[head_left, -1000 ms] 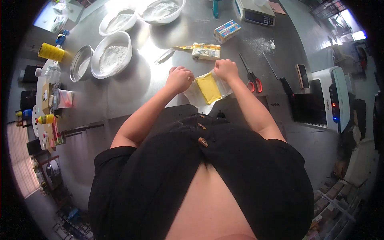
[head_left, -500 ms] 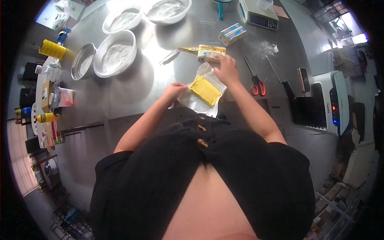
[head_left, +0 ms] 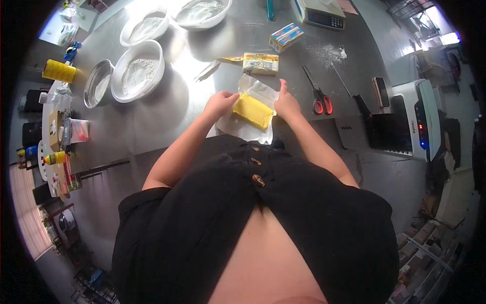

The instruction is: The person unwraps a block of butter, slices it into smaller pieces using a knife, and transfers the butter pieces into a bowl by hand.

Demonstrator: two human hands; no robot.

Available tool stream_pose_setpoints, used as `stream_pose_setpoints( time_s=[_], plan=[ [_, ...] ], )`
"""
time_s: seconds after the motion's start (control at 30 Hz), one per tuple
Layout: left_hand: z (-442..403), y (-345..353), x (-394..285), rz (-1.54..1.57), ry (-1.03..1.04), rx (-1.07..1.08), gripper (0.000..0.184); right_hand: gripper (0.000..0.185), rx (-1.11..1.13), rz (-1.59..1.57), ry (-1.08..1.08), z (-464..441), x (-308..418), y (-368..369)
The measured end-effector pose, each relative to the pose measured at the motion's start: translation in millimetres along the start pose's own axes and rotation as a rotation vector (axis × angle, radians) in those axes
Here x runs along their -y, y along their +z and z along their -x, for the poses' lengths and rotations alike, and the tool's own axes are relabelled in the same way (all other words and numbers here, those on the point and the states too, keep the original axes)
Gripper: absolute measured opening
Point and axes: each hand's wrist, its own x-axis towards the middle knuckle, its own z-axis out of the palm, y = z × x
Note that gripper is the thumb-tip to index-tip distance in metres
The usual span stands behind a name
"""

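Left hand [head_left: 221,104] half-curled, fingertips at left end of yellow rectangular block [head_left: 254,111]; can't tell if gripping. Right hand [head_left: 287,106] loosely curled by block's right end, thumb raised, hold unclear. Block lies on creased white paper [head_left: 257,87], near edge of shiny metal table [head_left: 164,117].

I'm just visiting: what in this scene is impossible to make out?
All in the head view:
1. Middle of the white wrapper: hidden under the butter block.
2. Far end of the teal handle: cut off by the top edge.
3. Fine print on the blue-topped carton: too small.
4. What the right hand grips, if anything: its own back hides the fingers.
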Motion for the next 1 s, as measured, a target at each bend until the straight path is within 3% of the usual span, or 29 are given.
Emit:
stream_pose_setpoints(
  time_s=[0.13,0.3,0.43,0.6,0.7,1.0],
  plan=[
    [-13,3,19,-0.038,-0.056,-0.011,0.041,0.067,-0.030,0.008,-0.178,-21,-9,-1],
    [-3,-2,34,-0.123,-0.030,-0.178,0.034,0.060,-0.089,0.003,-0.403,-55,-23,-2],
    [8,-3,38,-0.147,-0.022,-0.205,0.034,0.064,-0.086,0.075,-0.408,-61,-14,1],
    [10,-1,53,0.035,-0.055,-0.202,0.034,0.085,-0.130,-0.061,0.072,-24,8,-2],
    [15,-3,51,0.150,-0.041,-0.190,0.034,0.096,0.073,-0.009,0.075,-2,23,-4],
    [20,-5,45,-0.074,-0.025,-0.259,0.031,0.080,0.037,-0.041,0.007,-10,1,10]
  ],
)
